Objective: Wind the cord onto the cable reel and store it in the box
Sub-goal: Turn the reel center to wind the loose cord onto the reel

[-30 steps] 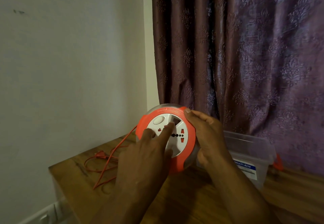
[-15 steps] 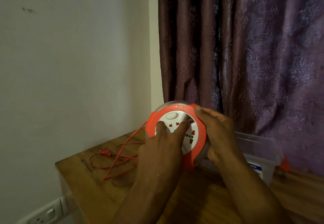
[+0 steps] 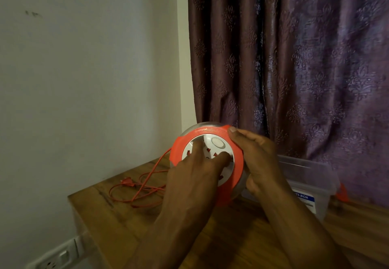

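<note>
I am holding a round cable reel [image 3: 207, 159] upright on its edge, its bottom touching the wooden table [image 3: 117, 216] near the back edge, just in front of a purple curtain [image 3: 294, 68]. My right hand [image 3: 259, 163] grips the orange rim on the right side, thumb hooked over the top of the rim and the other fingers wrapped behind the clear housing. My left hand [image 3: 193, 176] lies against the white socket face, two fingers straight and pressed onto it; they hold nothing, they only push the face round.

The orange cord [image 3: 143, 188] leaves the reel on its left and lies in loose loops on the table toward the back left corner, near the white wall [image 3: 84, 79], with the plug [image 3: 127, 182] at the far end of the loops. The clear plastic box [image 3: 311, 184], with a blue label on its front, stands on the table to the right of the reel, partly hidden behind my right wrist; I cannot tell whether it has a lid on.

I judge this to be the winding step, with a good deal of cord left outside. The next move calls for my left fingers to turn the face again while my right hand keeps the rim steady, and for the loops to feed in without snagging
</note>
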